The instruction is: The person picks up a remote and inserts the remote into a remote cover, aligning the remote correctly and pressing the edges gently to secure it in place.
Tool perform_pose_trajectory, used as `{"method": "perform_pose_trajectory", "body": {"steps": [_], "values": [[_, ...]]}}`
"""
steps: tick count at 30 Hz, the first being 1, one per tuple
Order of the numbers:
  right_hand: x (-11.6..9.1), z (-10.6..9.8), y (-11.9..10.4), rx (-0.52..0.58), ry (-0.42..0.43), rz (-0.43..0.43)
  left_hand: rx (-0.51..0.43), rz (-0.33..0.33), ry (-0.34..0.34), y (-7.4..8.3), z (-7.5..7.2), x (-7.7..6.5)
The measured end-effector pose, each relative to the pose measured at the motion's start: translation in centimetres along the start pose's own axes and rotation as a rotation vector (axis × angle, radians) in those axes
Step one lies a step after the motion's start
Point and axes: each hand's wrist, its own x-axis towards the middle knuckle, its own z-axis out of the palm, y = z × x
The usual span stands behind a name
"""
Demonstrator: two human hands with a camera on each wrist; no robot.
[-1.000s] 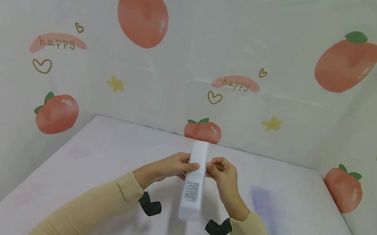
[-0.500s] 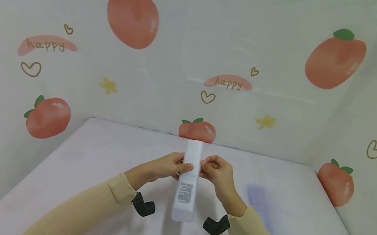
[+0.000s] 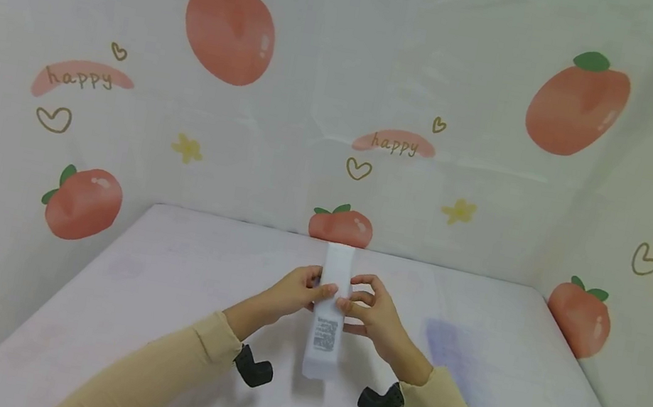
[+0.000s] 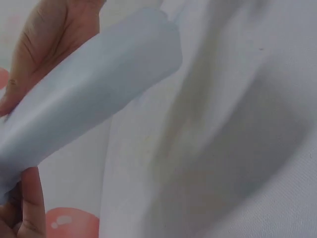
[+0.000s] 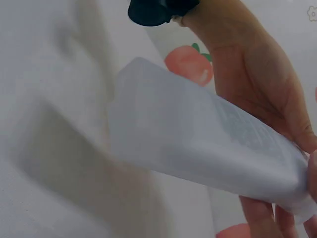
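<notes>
A long white box [image 3: 339, 263] with rounded edges and a block of small grey print is held between both hands, above the table. Its near end points toward me, and a shadow lies below it. My left hand [image 3: 297, 290] grips its left side, thumb across the upper face. From the right, my right hand [image 3: 380, 319] holds the box with its thumb on the upper face and its fingers spread along the side. In the left wrist view the plain side of the box [image 4: 89, 89] shows; faint print appears on the box [image 5: 198, 134] in the right wrist view.
A white table [image 3: 158, 276] with a bluish patch on the right spreads around the hands. Behind it hangs a white cloth [image 3: 326, 52] printed with red fruit, hearts and the word happy. Black curved camera mounts [image 3: 255, 369] stick out inward from the wrists.
My right hand has shifted from pinched fingertips at the box's right side to a wider hold, with the thumb now on the upper face. The left hand keeps its grip. The head view shifted slightly.
</notes>
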Motion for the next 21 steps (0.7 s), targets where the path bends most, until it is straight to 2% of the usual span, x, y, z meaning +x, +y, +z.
{"method": "perform_pose_trajectory", "body": {"steps": [5,11,17,21], "values": [[0.0,-0.2,0.7,0.007,-0.012,-0.018,-0.027,-0.002,-0.021,0.1,-0.3,-0.4],[-0.3,-0.9,1.2,0.053,-0.032,-0.037,-0.163,0.012,0.021,-0.5,-1.1,-0.3],[-0.3,-1.1,0.7,0.082,-0.047,-0.015,-0.244,-0.025,-0.047,-1.8,-0.6,-0.8],[0.1,-0.9,0.1,0.039,-0.083,0.009,-0.307,-0.021,0.024,-2.4,0.0,-1.1]]}}
